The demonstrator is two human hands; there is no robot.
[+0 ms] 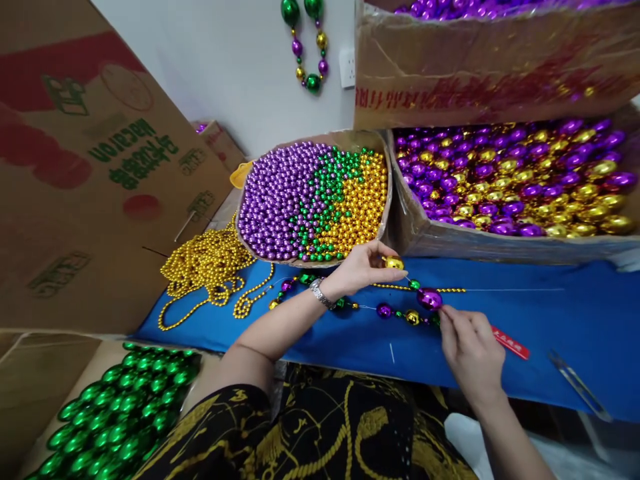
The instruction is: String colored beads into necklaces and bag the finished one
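Note:
My left hand [363, 270], with a metal watch on its wrist, pinches a shiny gold bead [394, 263] between thumb and fingers. From that bead a string leads past a small green bead [415, 285] to a large purple bead [429, 299]. My right hand [473, 350] has its fingers closed at the purple bead's lower right, gripping the bead string; its fingertips partly cover what they hold. More of the strand, with a purple bead [384, 311] and a gold bead [413, 317], lies on the blue cloth [320, 343] between my arms.
A box of small beads [283, 200] stands behind my left hand, and a box of purple and gold beads [510, 180] at right. Gold bead chains [210, 267] lie left. Thread snips [580, 387] and a red strip [511, 343] lie right. Large green beads [125, 407] fill a lower box.

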